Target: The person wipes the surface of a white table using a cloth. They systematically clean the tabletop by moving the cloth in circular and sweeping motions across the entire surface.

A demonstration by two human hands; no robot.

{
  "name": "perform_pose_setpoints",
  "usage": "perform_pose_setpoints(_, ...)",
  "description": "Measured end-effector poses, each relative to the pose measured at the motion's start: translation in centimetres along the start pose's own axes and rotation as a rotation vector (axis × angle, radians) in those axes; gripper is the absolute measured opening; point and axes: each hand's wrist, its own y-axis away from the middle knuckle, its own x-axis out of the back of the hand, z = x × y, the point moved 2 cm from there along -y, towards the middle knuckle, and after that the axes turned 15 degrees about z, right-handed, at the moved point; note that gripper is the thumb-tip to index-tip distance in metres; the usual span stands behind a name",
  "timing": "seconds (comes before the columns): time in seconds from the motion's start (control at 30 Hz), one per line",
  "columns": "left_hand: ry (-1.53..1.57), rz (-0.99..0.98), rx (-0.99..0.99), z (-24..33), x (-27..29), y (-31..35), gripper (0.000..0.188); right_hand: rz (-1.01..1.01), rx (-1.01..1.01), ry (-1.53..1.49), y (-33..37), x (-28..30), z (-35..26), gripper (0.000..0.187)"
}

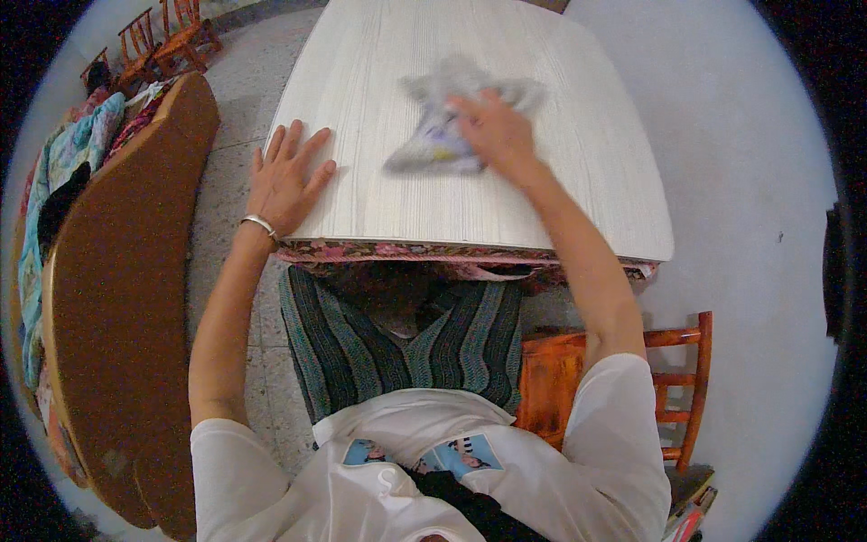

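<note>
A white table (361,203) with fine lengthwise lines fills the upper middle of the view. On its top lies a grey cloth (429,144) with purple and yellow patches, smeared by motion. My right hand (495,131) is closed over the cloth, gripping its upper right part; the fingertips are blurred. My left hand (287,176) lies flat at the table's left edge, fingers spread, with a bangle at the wrist and nothing held.
A brown sofa-like piece (135,271) heaped with clothes and a light blue quilt (77,144) stands at the left. Wooden chairs (181,41) are at the far left. Another wooden chair (546,384) sits at my right. Flowered fabric (397,251) hangs under the table's near edge.
</note>
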Motion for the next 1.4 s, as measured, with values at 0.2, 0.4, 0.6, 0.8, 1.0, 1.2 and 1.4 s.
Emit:
perform_pose_setpoints(0.2, -0.003, 0.016, -0.016, 0.3, 0.7, 0.4, 0.05, 0.098, 0.173, -0.157, 9.5, 8.6, -1.7, 0.039)
perform_pose_setpoints(0.4, 0.011, 0.059, -0.004, 0.9, 2.4, 0.4, 0.049, 0.086, -0.284, 0.258, 13.9, 14.2, 15.2, 0.041)
perform_pose_setpoints(0.6, 0.07, 0.097, -0.021, 0.8, 1.6, 0.1, 0.048, 0.073, -0.455, 0.357, 9.1, 11.1, 20.9, 0.038)
perform_pose_setpoints(0.8, 0.022, 0.034, -0.015, 0.2, 1.5, 0.2, 0.048, 0.05, -0.142, 0.099, 9.7, 10.4, 6.4, 0.037)
perform_pose_setpoints(1.0, -0.005, 0.04, -0.022, 0.4, 2.0, 0.5, 0.049, 0.057, -0.372, 0.19, 16.6, 14.0, 13.0, 0.037)
perform_pose_setpoints(1.2, 0.066, 0.069, -0.021, 1.0, 1.4, -0.1, 0.047, 0.087, -0.616, 0.446, 15.3, 14.9, 24.4, 0.038)
perform_pose_setpoints(1.4, 0.044, 0.061, -0.029, 0.6, 1.7, 0.3, 0.047, 0.07, -0.417, 0.338, 15.8, 13.4, 16.7, 0.039)
